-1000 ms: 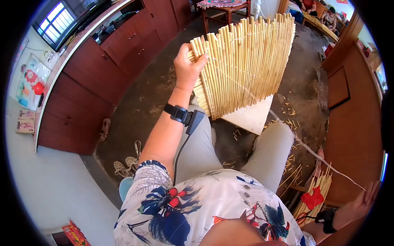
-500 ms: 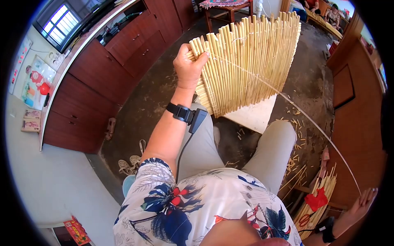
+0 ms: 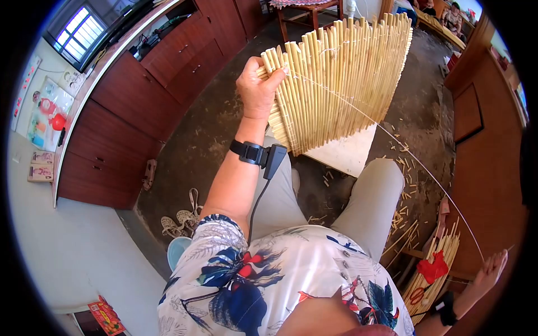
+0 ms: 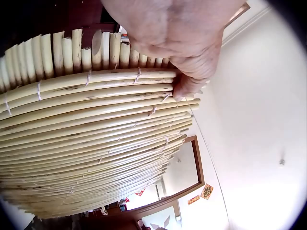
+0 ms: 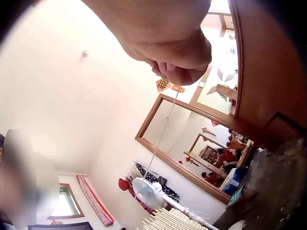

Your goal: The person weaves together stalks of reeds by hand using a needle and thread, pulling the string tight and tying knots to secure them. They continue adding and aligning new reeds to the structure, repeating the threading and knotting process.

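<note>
A panel of thin pale stalks (image 3: 342, 84), stitched side by side with thread, stands tilted above the knees in the head view. My left hand (image 3: 256, 89) grips its upper left corner, the thumb pressed on the front stalks; in the left wrist view, the left hand (image 4: 177, 33) pinches the edge of the stitched stalks (image 4: 86, 110). From near that thumb a long pale thread (image 3: 417, 159) runs down to my right hand (image 3: 487, 280), far out at the lower right. Curled fingers of the right hand (image 5: 168, 52) hold the thread (image 5: 162, 129) in the right wrist view.
A pale board (image 3: 347, 151) lies below the panel. At the right are a bundle of stalks (image 3: 443, 257), red cloth (image 3: 432, 267) and scissors (image 3: 416, 295). Cut bits (image 3: 406, 196) litter the floor; shoes (image 3: 179, 221) stand left, beside cabinets (image 3: 120, 134). People sit at the far back.
The thread, slack at first, has drawn into a smoother line. My right hand has moved slightly inward and its fingers have closed more. The left hand keeps its grip.
</note>
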`<state>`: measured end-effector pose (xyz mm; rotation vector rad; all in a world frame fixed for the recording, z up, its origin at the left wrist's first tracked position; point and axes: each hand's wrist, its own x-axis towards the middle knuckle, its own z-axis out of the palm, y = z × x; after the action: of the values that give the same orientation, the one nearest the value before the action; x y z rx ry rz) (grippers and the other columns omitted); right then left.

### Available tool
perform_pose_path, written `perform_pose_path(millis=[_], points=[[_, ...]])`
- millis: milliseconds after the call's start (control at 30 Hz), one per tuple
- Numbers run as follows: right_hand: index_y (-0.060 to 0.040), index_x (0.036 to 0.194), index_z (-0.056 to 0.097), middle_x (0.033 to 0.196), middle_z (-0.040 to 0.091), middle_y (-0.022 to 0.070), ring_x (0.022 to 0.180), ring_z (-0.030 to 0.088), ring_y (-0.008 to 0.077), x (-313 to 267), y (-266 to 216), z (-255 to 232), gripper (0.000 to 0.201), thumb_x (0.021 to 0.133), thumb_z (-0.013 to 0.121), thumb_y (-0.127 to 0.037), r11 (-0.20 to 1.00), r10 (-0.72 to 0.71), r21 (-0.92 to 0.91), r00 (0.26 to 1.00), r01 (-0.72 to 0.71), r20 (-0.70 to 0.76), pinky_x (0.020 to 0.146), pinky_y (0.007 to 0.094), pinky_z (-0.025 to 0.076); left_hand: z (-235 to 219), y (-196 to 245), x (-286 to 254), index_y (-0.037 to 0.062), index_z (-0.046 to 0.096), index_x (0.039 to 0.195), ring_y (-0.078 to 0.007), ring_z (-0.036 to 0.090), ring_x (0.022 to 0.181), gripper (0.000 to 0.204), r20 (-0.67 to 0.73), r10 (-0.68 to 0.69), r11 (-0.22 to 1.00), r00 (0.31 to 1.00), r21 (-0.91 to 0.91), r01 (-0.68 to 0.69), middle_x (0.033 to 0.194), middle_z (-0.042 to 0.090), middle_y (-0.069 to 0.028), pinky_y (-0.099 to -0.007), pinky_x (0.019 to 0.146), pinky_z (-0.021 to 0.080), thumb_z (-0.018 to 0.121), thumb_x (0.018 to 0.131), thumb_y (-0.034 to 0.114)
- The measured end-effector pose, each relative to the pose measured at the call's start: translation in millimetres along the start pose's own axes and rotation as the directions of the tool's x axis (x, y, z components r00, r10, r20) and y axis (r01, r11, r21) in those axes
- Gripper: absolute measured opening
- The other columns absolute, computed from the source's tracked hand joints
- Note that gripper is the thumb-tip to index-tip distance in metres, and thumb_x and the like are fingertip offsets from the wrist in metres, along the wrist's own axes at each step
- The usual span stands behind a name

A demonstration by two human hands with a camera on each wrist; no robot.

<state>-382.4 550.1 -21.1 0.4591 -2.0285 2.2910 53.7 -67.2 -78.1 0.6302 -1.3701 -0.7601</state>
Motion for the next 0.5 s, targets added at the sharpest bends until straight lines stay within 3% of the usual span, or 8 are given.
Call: perform_pose_path(millis=[33, 100, 167, 200, 233, 300, 367, 500], points=[[-0.0027, 0.129, 0.049, 0.106, 0.055, 0.0055, 0.078, 0.052, 0.0061, -4, 6, 22, 0.035, 0.096, 0.052, -0.015, 1.000, 0.000, 0.000, 1.000, 0.000, 0.001, 0.061, 0.0158, 0.039, 0, 0, 0, 0.0011, 0.062, 0.085, -0.0104, 0.065, 0.073, 0.020, 0.016, -0.011, 0.997, 1.000, -0.071, 0.012, 0.081, 0.070, -0.0077, -0.0261, 0.068, 0.051, 0.075, 0.073, 0.011], [-0.0030, 0.110, 0.055, 0.072, 0.039, -0.0029, 0.051, 0.027, 0.0028, -8, 20, 60, 0.020, 0.096, 0.054, -0.017, 0.991, -0.018, 0.131, 0.999, 0.011, 0.050, 0.045, 0.0181, 0.023, -1, 1, 0, 0.0008, 0.062, 0.084, -0.0104, 0.065, 0.073, 0.020, 0.014, -0.017, 0.997, 1.000, -0.080, 0.018, 0.081, 0.070, -0.0078, -0.0262, 0.068, 0.051, 0.075, 0.073, 0.011], [-0.0035, 0.107, 0.054, 0.072, 0.039, -0.0026, 0.052, 0.028, 0.0032, -7, 27, 79, 0.017, 0.097, 0.054, -0.017, 0.986, -0.018, 0.168, 0.998, 0.009, 0.057, 0.046, 0.0189, 0.025, -2, -1, 1, 0.0007, 0.061, 0.083, -0.0104, 0.064, 0.072, 0.020, 0.027, 0.002, 1.000, 1.000, -0.019, -0.002, 0.081, 0.070, -0.0081, -0.0261, 0.068, 0.051, 0.075, 0.073, 0.011], [-0.0040, 0.107, 0.054, 0.073, 0.041, -0.0019, 0.052, 0.029, 0.0034, -9, 27, 89, 0.017, 0.097, 0.054, -0.017, 0.984, -0.008, 0.179, 0.999, 0.001, 0.038, 0.046, 0.0186, 0.025, -3, 0, 0, 0.0007, 0.061, 0.091, -0.0092, 0.063, 0.079, 0.018, 0.067, -0.022, 1.000, 0.997, 0.004, 0.022, 0.089, 0.069, -0.0065, -0.0234, 0.073, 0.050, 0.070, 0.076, -0.003], [-0.0045, 0.107, 0.054, 0.073, 0.043, -0.0012, 0.051, 0.030, 0.0037, -11, 28, 92, 0.017, 0.097, 0.054, -0.018, 0.982, 0.004, 0.191, 1.000, -0.007, 0.018, 0.045, 0.0183, 0.026, -2, 1, -1, 0.0007, 0.061, 0.091, -0.0092, 0.063, 0.079, 0.018, 0.070, -0.022, 1.000, 0.997, 0.004, 0.022, 0.089, 0.069, -0.0065, -0.0234, 0.073, 0.050, 0.070, 0.076, -0.003], [-0.0035, 0.105, 0.053, 0.069, 0.041, -0.0017, 0.049, 0.029, 0.0037, 2, 37, 64, 0.016, 0.098, 0.052, -0.017, 0.975, -0.003, 0.223, 1.000, -0.002, 0.025, 0.043, 0.0183, 0.026, -1, 5, -2, 0.0008, 0.061, 0.090, -0.0086, 0.062, 0.079, 0.018, 0.045, -0.027, 0.998, 0.999, 0.050, 0.024, 0.088, 0.069, -0.0062, -0.0234, 0.073, 0.050, 0.070, 0.076, -0.002], [-0.0020, 0.103, 0.054, 0.067, 0.038, -0.0022, 0.047, 0.028, 0.0032, 18, 50, 18, 0.016, 0.098, 0.050, -0.017, 0.883, 0.064, 0.431, 0.957, -0.187, 0.284, 0.040, 0.0186, 0.024, 1, 12, -3, 0.0009, 0.061, 0.090, -0.0083, 0.062, 0.078, 0.018, 0.028, -0.024, 0.998, 0.999, 0.061, 0.022, 0.088, 0.068, -0.0058, -0.0234, 0.072, 0.049, 0.070, 0.075, -0.002], [-0.0007, 0.104, 0.053, 0.064, 0.036, -0.0025, 0.044, 0.026, 0.0028, -15, 37, 11, 0.017, 0.099, 0.049, -0.016, 0.891, 0.142, 0.387, 0.955, -0.238, 0.261, 0.037, 0.0188, 0.022, 3, 11, -6, 0.0012, 0.061, 0.089, -0.0076, 0.061, 0.077, 0.018, 0.011, -0.032, 0.999, 0.999, 0.030, 0.031, 0.087, 0.068, -0.0047, -0.0230, 0.071, 0.049, 0.071, 0.075, -0.003]])
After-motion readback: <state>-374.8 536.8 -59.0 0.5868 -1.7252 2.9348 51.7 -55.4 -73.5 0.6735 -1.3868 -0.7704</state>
